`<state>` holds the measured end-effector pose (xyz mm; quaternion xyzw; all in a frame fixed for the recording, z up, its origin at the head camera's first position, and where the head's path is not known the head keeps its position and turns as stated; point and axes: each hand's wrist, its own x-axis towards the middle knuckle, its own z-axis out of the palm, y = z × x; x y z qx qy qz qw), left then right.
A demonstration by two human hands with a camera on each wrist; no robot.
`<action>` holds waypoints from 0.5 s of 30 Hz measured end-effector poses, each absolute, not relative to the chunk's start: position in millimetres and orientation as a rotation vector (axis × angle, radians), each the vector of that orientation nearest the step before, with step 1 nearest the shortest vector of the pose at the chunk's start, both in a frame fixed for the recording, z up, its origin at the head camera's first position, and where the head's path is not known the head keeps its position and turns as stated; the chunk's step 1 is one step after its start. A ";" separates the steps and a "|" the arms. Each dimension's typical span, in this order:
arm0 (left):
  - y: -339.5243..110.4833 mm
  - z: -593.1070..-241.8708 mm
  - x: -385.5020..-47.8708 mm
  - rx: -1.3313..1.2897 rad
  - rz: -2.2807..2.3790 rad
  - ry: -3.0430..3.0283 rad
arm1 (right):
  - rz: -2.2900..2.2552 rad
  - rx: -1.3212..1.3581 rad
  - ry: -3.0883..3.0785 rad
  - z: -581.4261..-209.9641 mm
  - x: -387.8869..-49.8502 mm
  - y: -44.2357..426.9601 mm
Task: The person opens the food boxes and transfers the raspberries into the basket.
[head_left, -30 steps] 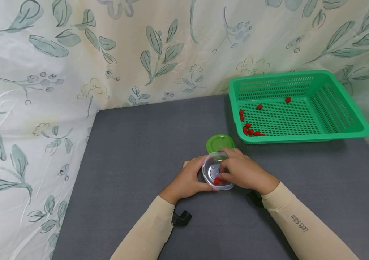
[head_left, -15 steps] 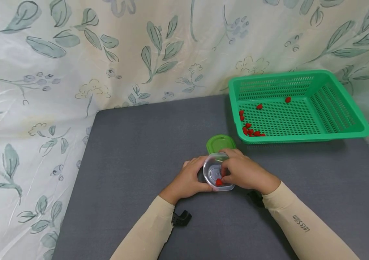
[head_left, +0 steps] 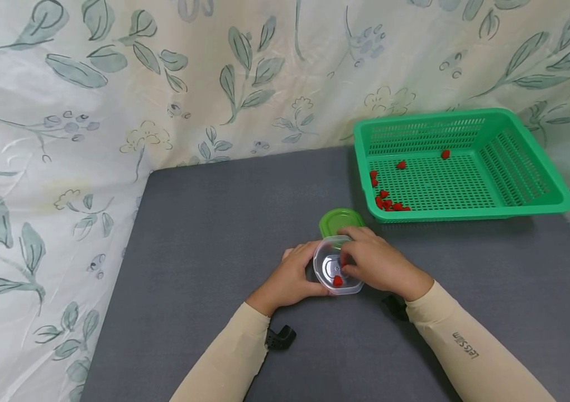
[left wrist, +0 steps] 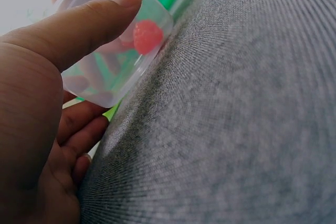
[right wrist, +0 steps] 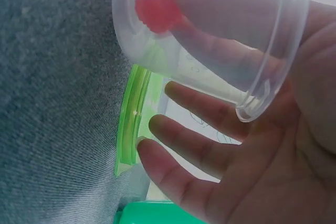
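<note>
A small clear plastic container (head_left: pixel 327 266) stands on the table, tilted slightly in the head view. My left hand (head_left: pixel 295 278) grips its left side, thumb along the near wall and fingers behind. My right hand (head_left: pixel 380 258) reaches inside from the right with thumb and index finger, which pinch a small red berry (head_left: pixel 343 268) mostly hidden by them. Its other fingers spread outside the wall. Another red berry (left wrist: pixel 148 37), bumpy and raspberry-like, lies at the container's bottom. Just behind the container is a green lid (head_left: pixel 340 220), partly covered by the right hand.
A green slotted basket (head_left: pixel 470 214) stands at the back right, holding several red berries (head_left: pixel 387 204), mostly in its near left corner. The grey tabletop (head_left: pixel 224 223) runs back to a leaf-patterned curtain (head_left: pixel 264 72).
My right fingertips have risen a little inside the container with the pinched berry, away from the one lying at the bottom. The left hand keeps its grip, almost still.
</note>
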<state>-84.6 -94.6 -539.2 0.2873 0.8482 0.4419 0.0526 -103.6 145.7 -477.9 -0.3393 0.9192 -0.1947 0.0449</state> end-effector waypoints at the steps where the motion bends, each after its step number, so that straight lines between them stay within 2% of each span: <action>1: -94.6 -539.1 -84.6 0.874 1.346 2.577 | -0.599 -1.032 2.814 -477.9 -103.9 145.5; 15: -94.2 -539.0 -86.1 0.883 1.314 2.589 | -0.732 -1.071 2.876 -474.5 -107.0 147.8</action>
